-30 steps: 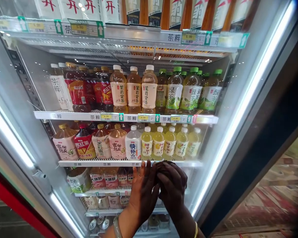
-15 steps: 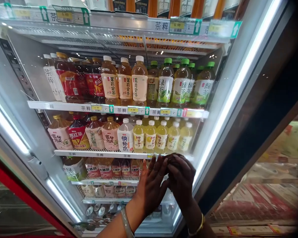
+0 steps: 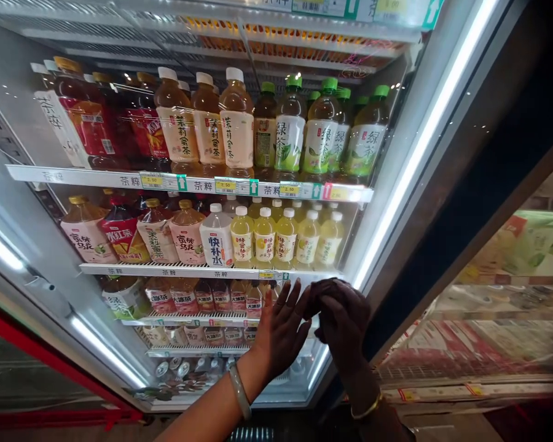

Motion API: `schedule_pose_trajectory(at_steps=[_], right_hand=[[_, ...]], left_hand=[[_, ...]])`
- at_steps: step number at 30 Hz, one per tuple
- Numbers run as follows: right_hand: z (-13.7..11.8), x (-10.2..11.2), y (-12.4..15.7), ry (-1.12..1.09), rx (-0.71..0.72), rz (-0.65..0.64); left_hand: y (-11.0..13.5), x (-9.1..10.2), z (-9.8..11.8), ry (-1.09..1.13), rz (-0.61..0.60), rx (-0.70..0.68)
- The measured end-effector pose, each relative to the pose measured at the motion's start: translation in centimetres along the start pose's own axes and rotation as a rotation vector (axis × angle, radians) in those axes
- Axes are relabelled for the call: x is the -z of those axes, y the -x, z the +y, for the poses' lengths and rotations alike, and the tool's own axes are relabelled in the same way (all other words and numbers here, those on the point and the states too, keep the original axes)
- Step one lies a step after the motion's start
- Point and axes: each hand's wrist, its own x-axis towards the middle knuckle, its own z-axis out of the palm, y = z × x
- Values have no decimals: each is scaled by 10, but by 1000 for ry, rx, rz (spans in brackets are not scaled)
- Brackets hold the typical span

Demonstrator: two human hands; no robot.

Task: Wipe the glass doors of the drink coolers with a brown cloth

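Observation:
My left hand (image 3: 281, 331) lies flat with its fingers spread against the lower right of a drinks fridge's glass front (image 3: 50, 245). My right hand (image 3: 343, 319) is beside it, fingers curled, its knuckles touching my left fingertips; what it grips is hidden. Both hands are just below the shelf of small yellow bottles (image 3: 276, 236). A pale bangle (image 3: 239, 393) is on my left wrist and a gold one (image 3: 366, 408) on my right.
Shelves hold rows of bottled tea: green-capped bottles (image 3: 322, 138), peach-labelled ones (image 3: 207, 126), red-labelled ones (image 3: 92, 120), cans at the bottom (image 3: 175, 370). A dark frame (image 3: 465, 153) with a light strip runs along the right. A chest freezer (image 3: 479, 344) is at the right.
Both hands have moved together to the right and a little up, towards the dark frame. The view has dropped, so the top shelf has left the picture.

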Motion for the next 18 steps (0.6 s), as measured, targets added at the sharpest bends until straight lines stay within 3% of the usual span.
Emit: schedule_pose_trajectory(at_steps=[3,5,10,14,18], right_hand=[[20,8,-6,24,-16,42],[25,9,7,35,-62,64],[-10,-9,40,-3,-113,-18],[-26,-20,15,-71,54,-49],[-19,-19,-1,-63,28,-2]], left_hand=[[2,3,-4,-19,-2,37],[5,3,-8,-35,-3,53],[14,-1,-14,-37,24,43],[22,2,-21,-54,8,61],[25,10,-33,-56,1,84]])
